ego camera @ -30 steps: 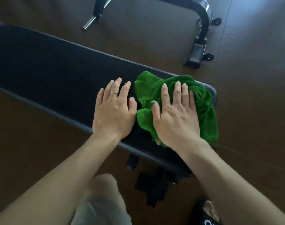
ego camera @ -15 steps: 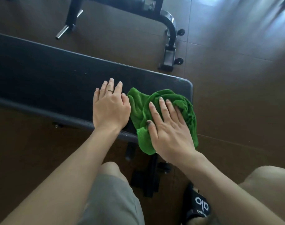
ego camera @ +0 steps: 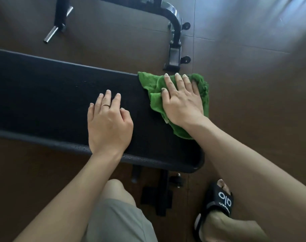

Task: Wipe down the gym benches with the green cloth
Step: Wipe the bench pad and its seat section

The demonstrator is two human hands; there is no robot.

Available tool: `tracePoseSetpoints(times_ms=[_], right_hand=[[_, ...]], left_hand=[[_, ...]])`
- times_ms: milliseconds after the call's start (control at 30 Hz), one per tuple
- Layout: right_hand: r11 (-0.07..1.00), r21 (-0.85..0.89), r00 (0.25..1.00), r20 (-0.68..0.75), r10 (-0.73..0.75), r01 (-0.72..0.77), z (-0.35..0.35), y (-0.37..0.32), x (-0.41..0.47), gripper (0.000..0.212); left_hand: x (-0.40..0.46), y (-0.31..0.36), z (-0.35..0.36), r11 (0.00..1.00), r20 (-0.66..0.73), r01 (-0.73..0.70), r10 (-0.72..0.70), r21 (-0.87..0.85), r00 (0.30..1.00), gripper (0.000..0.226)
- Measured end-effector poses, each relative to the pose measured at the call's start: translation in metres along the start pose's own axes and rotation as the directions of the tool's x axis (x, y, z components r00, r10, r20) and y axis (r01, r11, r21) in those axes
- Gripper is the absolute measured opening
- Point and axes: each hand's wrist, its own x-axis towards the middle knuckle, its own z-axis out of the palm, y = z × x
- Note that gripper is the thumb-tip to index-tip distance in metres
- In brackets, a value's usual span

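Nearest you, your left hand (ego camera: pixel 109 123) lies flat on the black worktop (ego camera: pixel 44 95), its grip released, bracing only. Beyond it, your right hand (ego camera: pixel 182 100) presses the green cloth (ego camera: pixel 153 84) with straight fingers, nothing clenched, at the pad's far right corner, the cloth lapping over the edge. You look to be finishing this end; whether the long stretch leftward is wiped cannot be told. The second bench frame (ego camera: pixel 175 32) stands farther off, seemingly untouched.

- The black rubber slide sandal (ego camera: pixel 218 201), below the right hand's fingers (ego camera: pixel 176 82), bears white "olo" lettering on its strap.
- A smaller white word beneath it is unreadable.
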Motion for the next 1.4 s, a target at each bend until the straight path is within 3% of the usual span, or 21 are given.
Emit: tracePoseSetpoints(times_ms=[267,400,567,867,1067,1200,1400], right_hand=[[1.000,0.012,1.000,-0.015,0.020,-0.020,0.014,-0.015,-0.132,0.066],[0.999,0.036,1.000,-0.014,-0.006,0.006,0.008,0.004,-0.089,0.066],[0.989,0.078,0.991,-0.016,0.129,-0.128,0.001,0.018,-0.010,0.061],[0.980,0.136,0.989,-0.014,0.150,-0.147,0.020,-0.006,-0.148,0.068],[0.934,0.294,0.978,0.019,0.207,-0.203,0.006,0.023,-0.049,0.062],[0.944,0.232,0.971,0.005,0.241,-0.235,0.002,0.017,-0.018,0.062],[0.996,0.066,0.996,-0.054,0.071,-0.067,0.021,-0.017,-0.135,0.065]], left_hand=[[0.000,0.001,-0.003,1.000,-0.005,-0.003,0.003,-0.017,1.000,0.049],[-0.001,0.001,-0.004,1.000,0.001,-0.007,0.007,-0.010,1.000,0.049],[-0.001,0.000,-0.005,1.000,-0.003,0.000,0.000,-0.013,1.000,0.049],[-0.002,0.001,-0.004,1.000,-0.008,-0.004,0.004,-0.003,1.000,0.049],[-0.003,0.005,-0.003,1.000,-0.012,-0.012,0.012,0.029,1.000,0.049],[-0.002,0.007,-0.002,0.999,-0.012,-0.022,0.022,0.050,1.000,0.048],[-0.003,0.006,-0.002,0.999,-0.001,-0.013,0.013,0.037,1.000,0.049]])
